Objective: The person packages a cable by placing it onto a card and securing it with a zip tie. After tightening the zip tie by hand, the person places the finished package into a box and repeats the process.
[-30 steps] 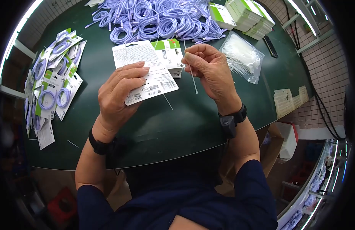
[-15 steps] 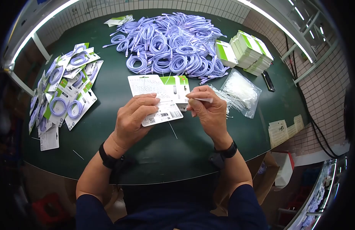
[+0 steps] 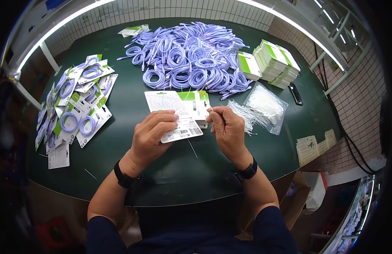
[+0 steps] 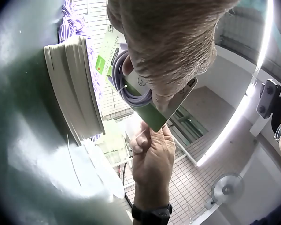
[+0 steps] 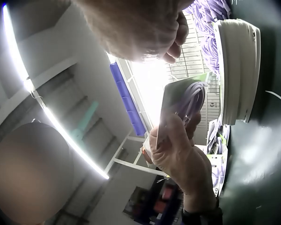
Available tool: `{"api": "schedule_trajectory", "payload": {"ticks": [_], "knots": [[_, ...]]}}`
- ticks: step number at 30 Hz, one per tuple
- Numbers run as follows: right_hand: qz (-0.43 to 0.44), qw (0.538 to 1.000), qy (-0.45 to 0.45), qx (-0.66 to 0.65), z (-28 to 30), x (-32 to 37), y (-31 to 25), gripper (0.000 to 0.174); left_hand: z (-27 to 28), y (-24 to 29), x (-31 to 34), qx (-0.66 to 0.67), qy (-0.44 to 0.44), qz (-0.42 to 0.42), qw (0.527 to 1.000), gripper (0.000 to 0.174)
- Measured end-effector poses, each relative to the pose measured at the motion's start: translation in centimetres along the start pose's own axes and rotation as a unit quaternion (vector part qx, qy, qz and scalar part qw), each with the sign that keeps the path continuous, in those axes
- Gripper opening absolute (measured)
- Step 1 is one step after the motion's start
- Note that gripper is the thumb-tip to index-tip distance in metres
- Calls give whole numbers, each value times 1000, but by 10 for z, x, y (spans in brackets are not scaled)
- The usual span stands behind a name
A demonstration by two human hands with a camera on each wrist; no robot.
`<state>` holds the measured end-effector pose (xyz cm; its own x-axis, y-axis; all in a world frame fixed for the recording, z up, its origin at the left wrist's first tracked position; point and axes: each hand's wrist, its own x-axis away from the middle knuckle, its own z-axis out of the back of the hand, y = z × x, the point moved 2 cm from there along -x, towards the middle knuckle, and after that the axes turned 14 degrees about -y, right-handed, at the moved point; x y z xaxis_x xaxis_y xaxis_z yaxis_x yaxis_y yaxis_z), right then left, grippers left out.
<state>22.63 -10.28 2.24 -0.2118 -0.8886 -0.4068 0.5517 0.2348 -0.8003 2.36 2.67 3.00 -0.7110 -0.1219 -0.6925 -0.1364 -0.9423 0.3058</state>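
My left hand (image 3: 155,129) grips a packaging card (image 3: 185,132), its printed white back towards the head view. On the card's other face lies a coiled purple cable (image 4: 136,100), under my left fingers in the left wrist view. My right hand (image 3: 228,129) pinches a thin white cable tie (image 4: 141,132) between thumb and forefinger, close to the card's right edge. Most of the tie is hidden by the fingers in the head view. Just behind the held card stands a stack of green and white cards (image 3: 196,106).
A large heap of coiled purple cables (image 3: 198,55) covers the back. Carded cables (image 3: 73,101) pile up at left. At right are more card stacks (image 3: 274,63), a bag of white ties (image 3: 268,106), loose ties (image 3: 244,118) and a black cutter (image 3: 295,94). One tie (image 3: 90,174) lies front left.
The head view has tilted up, so the table sits lower in it. The tie in my right hand, hanging down a second ago, has turned and hardly shows now. My left hand keeps its hold.
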Motion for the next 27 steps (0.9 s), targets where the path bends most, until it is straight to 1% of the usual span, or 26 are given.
{"api": "schedule_trajectory", "payload": {"ticks": [3,4,6,8,11,12,15,17,20,23,27], "knots": [[111,988,20,108,0,-4,2,9,0,-1,0,-1,-2,-2,1000,34],[109,988,19,106,1,-4,2,9,1,-1,0,-2,-3,-4,1000,33],[134,985,24,102,2,-2,-5,11,1,-1,1,-2,-6,1,1000,33],[140,985,19,94,2,2,-11,13,2,1,1,-2,1,-16,1000,31],[229,969,65,67,0,9,-22,20,2,3,2,-4,2,-26,1000,29],[225,971,61,62,-2,10,-25,20,2,3,1,-7,2,-38,999,29],[300,951,51,46,-7,12,-36,25,2,5,1,-12,0,-52,999,28],[298,953,41,34,-11,13,-35,25,2,6,1,-16,0,-66,998,27],[299,954,20,15,-13,13,-35,25,1,6,2,-7,-9,-60,998,30],[294,955,-11,35,-16,14,-34,27,1,5,4,-3,-10,-53,999,31],[293,954,-14,55,-17,14,-36,27,0,3,4,0,-8,-43,999,31]]}}
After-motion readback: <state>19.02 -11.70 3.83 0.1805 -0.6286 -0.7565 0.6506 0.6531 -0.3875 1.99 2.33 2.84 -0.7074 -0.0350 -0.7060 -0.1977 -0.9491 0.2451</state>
